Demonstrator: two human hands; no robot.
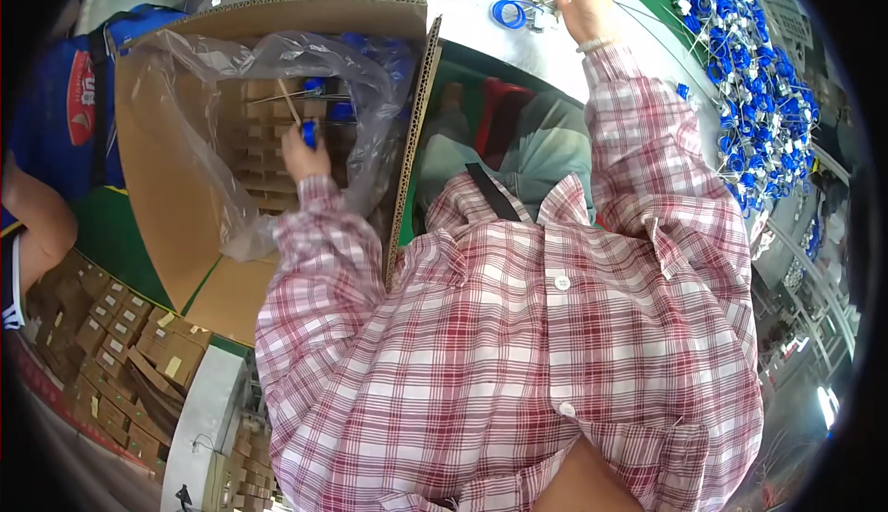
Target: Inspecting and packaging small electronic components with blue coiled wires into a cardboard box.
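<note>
My left hand (303,155) is inside an open cardboard box (162,179), its fingers closed on a small coil of blue cable (309,133). A thin pale strand runs up from that hand. Beneath it in the box lie cardboard dividers (264,156) and other blue coils (342,110). On the white tabletop, my right hand (587,8) reaches over to several blue cable coils (509,13) with pale connectors. Its thumb and fingers are apart, and the fingertips come close to the coils; whether they touch is hard to see.
A crumpled clear plastic liner (208,59) hangs around the box's inside. A large heap of blue coils (758,105) lies at the right. Another person in a blue shirt (46,96) is at the far left. Stacked brown cartons (111,327) stand at the lower left.
</note>
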